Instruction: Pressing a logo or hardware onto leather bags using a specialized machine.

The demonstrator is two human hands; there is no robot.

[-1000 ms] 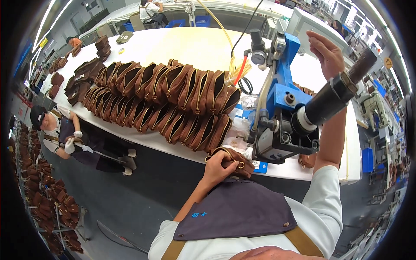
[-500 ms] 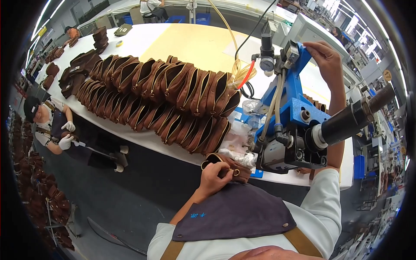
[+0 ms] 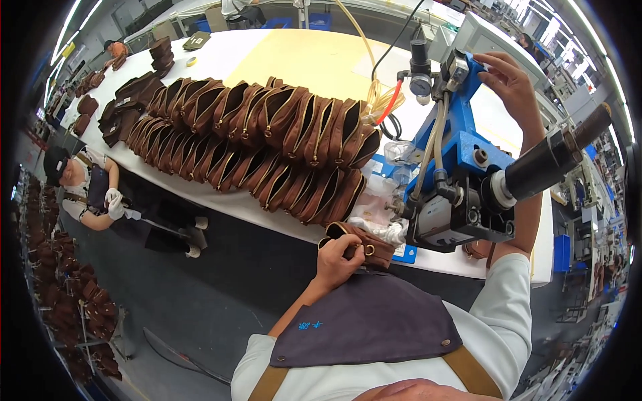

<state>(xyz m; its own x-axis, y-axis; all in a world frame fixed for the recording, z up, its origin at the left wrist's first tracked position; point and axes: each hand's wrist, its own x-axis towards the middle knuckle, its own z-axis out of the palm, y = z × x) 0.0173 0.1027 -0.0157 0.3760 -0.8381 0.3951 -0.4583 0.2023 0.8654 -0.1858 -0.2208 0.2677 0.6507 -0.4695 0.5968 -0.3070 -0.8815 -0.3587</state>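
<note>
My left hand (image 3: 339, 259) grips a small brown zip bag (image 3: 380, 255) at the table's near edge. The bag's mouth gapes on the left, and a gold ring shows beside my thumb. Part of the bag lies beneath the head of a blue-framed pneumatic press (image 3: 461, 150). Up at the far end of that frame is my right hand (image 3: 511, 83), raised, its fingers apart and slightly bent, the tips at the frame's edge by a valve block (image 3: 457, 70). I see nothing held in it.
Two long rows of brown zip bags (image 3: 257, 110) stand open-mouthed on the white table (image 3: 267, 217). Clear plastic bags (image 3: 378, 200) lie beside the press. A thick black cylinder (image 3: 545, 167) juts right from it. At the left, a gloved co-worker (image 3: 90, 187) handles something small.
My right fingers have spread from a closer pinch at the press frame. My left hand still holds the bag in much the same place. The co-worker's gloved hands have come together. The whole view has shifted slightly.
</note>
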